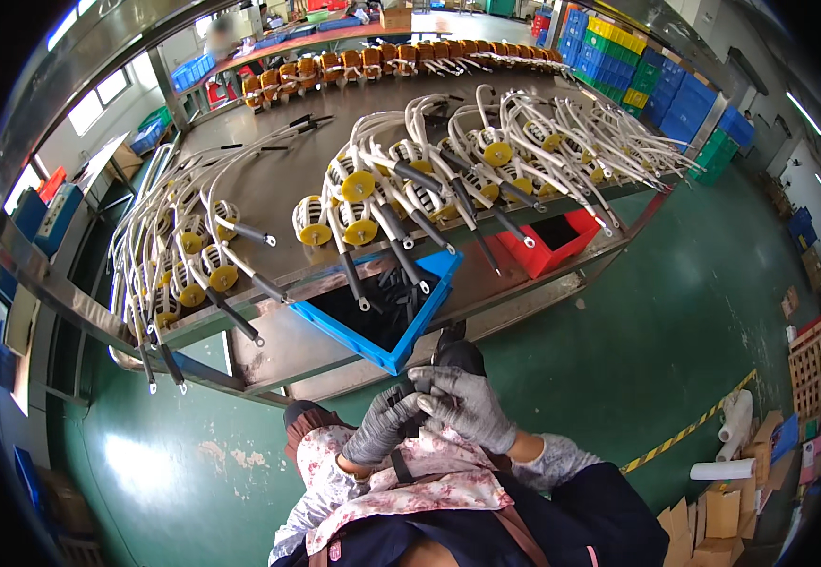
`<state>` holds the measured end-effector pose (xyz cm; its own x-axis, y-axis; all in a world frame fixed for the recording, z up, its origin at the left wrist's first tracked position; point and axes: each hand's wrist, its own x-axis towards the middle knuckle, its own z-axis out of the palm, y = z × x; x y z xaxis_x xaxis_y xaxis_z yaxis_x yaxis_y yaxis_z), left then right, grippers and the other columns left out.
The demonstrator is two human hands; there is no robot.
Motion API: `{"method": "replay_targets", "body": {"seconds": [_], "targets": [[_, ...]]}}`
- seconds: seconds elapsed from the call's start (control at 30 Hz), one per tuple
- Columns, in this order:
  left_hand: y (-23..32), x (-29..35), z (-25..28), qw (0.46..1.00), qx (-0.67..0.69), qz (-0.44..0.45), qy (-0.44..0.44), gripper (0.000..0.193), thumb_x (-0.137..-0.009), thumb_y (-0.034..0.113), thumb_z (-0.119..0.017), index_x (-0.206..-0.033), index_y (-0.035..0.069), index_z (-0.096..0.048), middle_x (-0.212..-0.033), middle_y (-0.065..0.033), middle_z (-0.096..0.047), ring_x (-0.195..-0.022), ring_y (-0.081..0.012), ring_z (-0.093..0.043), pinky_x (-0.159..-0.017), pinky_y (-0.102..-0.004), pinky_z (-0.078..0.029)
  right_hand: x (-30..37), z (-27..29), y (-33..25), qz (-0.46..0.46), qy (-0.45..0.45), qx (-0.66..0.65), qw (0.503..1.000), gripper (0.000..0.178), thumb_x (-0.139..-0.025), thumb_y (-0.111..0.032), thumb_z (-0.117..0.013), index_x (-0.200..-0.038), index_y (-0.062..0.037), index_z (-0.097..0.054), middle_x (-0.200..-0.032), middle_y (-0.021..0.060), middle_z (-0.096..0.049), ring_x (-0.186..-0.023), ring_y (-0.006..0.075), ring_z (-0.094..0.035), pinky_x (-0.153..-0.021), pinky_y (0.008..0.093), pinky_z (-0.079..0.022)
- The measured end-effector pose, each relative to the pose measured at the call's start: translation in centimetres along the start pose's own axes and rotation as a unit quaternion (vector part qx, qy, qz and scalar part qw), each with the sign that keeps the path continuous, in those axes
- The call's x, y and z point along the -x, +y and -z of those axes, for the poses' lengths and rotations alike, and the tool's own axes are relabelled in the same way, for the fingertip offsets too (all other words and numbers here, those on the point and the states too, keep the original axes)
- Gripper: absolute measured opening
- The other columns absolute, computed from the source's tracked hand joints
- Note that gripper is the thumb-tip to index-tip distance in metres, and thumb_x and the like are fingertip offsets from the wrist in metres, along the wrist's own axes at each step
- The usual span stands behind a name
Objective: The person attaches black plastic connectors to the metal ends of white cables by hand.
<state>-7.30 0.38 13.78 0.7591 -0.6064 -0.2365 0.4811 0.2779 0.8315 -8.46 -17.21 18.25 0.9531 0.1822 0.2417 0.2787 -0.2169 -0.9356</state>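
Grey work gloves cover both of my hands, which meet in front of my lap. My left hand (380,425) has its fingers curled around short black tubes (421,386). My right hand (469,408) closes on the same black pieces from the other side; the gloves partly hide them. Just beyond my hands, a blue bin (393,362) holds many loose black tubes (393,300). Above it on the metal table lie coil assemblies with yellow end discs (358,186) and white cables (387,118). Many cable ends carry black sleeves (403,257) and ring terminals (364,304).
A red bin (562,248) sits at the table's front edge, right of the blue one. Cables overhang the steel table's edge (269,359). Orange-brown coils (330,66) line its far side. Stacked crates (609,57) stand back right; cardboard boxes (722,510) lie on the floor.
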Motion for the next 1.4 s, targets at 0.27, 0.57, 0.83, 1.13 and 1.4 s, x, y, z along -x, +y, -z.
{"method": "replay_targets", "body": {"seconds": [0.27,0.57,0.83,1.13,1.4], "targets": [[1.1,0.4,-1.8,0.998,-0.036,0.024,-0.055,0.042,-0.095,0.029,-0.053,-0.125,0.000,-0.048,-0.077,-0.0092,-0.062,-0.055,-0.0095,-0.053,-0.048,-0.0189,-0.040,-1.1,4.3,-2.2,-0.031,0.134,-0.258,0.956,0.028,-0.093,-0.026,-0.059,-0.107,-0.0012,-0.062,-0.083,0.0055,-0.063,-0.072,0.0086,-0.058,-0.064,0.0212,-0.048],[-0.4,2.9,0.8,0.999,-0.024,-0.005,0.036,0.039,-0.094,0.024,-0.056,-0.126,0.001,-0.049,-0.066,-0.0004,-0.053,-0.050,-0.0050,-0.045,-0.045,-0.0179,-0.032,-6.9,17.7,-1.0,0.138,0.405,0.335,0.839,0.022,-0.094,-0.019,-0.054,-0.103,-0.0024,-0.066,-0.091,0.0079,-0.066,-0.081,0.0191,-0.062,-0.072,0.0322,-0.049],[-1.4,3.5,1.8,0.997,-0.040,-0.009,0.069,0.034,-0.095,0.022,-0.054,-0.122,0.001,-0.052,-0.069,-0.0006,-0.056,-0.055,-0.0053,-0.048,-0.049,-0.0174,-0.034,-8.4,19.0,-0.6,0.141,0.418,0.512,0.737,0.017,-0.090,-0.017,-0.057,-0.099,-0.0055,-0.066,-0.094,0.0150,-0.065,-0.085,0.0327,-0.061,-0.078,0.0395,-0.048],[-1.7,3.2,2.3,0.998,-0.016,0.005,0.065,0.034,-0.094,0.021,-0.055,-0.121,0.001,-0.053,-0.072,-0.0005,-0.057,-0.060,-0.0060,-0.050,-0.052,-0.0176,-0.037,-8.8,19.0,-3.0,-0.005,0.323,0.514,0.795,0.021,-0.089,-0.022,-0.059,-0.096,-0.0046,-0.068,-0.087,0.0168,-0.065,-0.079,0.0347,-0.062,-0.074,0.0406,-0.049],[-2.1,3.0,2.0,0.997,-0.004,0.022,0.071,0.034,-0.093,0.020,-0.058,-0.121,0.001,-0.053,-0.074,0.0000,-0.056,-0.063,-0.0056,-0.050,-0.056,-0.0184,-0.039,-10.7,19.0,-2.1,0.029,0.341,0.556,0.757,0.024,-0.088,-0.025,-0.058,-0.091,-0.0038,-0.070,-0.086,0.0171,-0.066,-0.081,0.0335,-0.062,-0.075,0.0401,-0.049]]}}
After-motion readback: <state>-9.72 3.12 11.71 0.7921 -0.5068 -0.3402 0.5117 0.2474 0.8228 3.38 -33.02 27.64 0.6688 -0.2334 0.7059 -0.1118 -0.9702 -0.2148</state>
